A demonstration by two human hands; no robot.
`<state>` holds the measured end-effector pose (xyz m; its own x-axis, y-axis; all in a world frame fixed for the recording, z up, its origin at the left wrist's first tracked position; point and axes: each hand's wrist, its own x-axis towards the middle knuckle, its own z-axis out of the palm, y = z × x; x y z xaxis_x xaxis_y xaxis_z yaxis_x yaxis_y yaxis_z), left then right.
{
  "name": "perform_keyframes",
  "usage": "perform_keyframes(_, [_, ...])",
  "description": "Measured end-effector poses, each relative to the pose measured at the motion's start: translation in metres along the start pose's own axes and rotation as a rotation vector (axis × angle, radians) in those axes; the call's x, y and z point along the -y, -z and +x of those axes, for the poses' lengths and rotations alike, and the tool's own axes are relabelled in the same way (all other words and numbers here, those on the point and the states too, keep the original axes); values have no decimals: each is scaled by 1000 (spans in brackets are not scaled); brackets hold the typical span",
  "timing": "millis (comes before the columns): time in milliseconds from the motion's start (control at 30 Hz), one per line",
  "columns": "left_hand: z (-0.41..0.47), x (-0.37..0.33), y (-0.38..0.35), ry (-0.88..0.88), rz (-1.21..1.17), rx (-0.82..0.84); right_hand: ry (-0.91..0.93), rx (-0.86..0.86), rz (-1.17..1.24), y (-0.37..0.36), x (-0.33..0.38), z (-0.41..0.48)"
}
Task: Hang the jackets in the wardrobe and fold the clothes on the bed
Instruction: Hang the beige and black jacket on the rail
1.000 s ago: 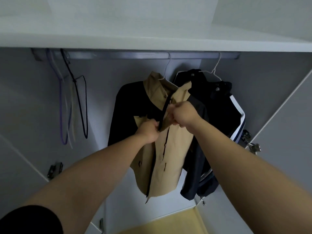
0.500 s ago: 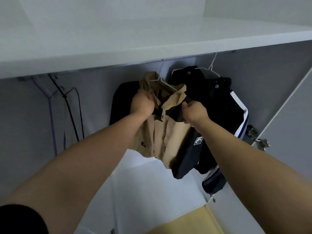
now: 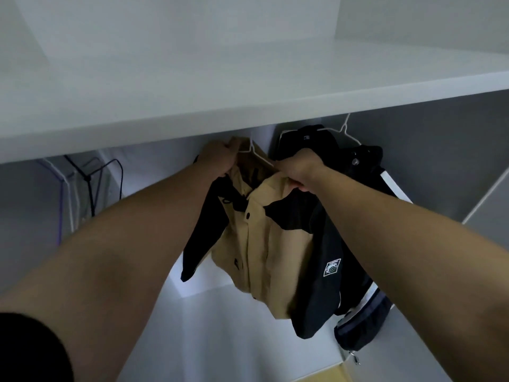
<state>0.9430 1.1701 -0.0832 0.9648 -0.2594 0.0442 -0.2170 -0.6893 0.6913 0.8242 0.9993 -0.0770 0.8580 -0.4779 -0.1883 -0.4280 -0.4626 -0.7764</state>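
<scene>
Head view: left hand (image 3: 217, 159) and right hand (image 3: 301, 168) grip the tan jacket (image 3: 264, 244) by its collar.

White wardrobe shelf (image 3: 248, 86), tan-and-black jacket (image 3: 264, 244) and dark jacket (image 3: 366, 166) on wire hangers (image 3: 344, 129) beneath (rail apparently behind its edge)

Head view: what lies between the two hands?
In the head view, between left hand and right hand: the white wire hanger and the collar of the tan-and-black jacket.
</scene>
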Motion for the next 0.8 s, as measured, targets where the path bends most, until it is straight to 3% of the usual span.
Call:
perform_keyframes(133, [8, 5, 3, -103, 166, -95, 32, 95, -185, 7, 4, 14])
perform_keyframes(300, [13, 5, 14, -202, 303, -119, 104, -17, -286, 14, 14, 22])
perform_keyframes(467, [13, 4, 25, -274, 362, -104, 187, -245, -442, 23, 24, 12])
perform_keyframes(667, [7, 18, 19, -112, 250, -248, 205, -345, -422, 22, 20, 16])
perform_keyframes(800, [-5, 22, 10, -70, 28, -530, 241, -467, -224, 17, 16, 14])
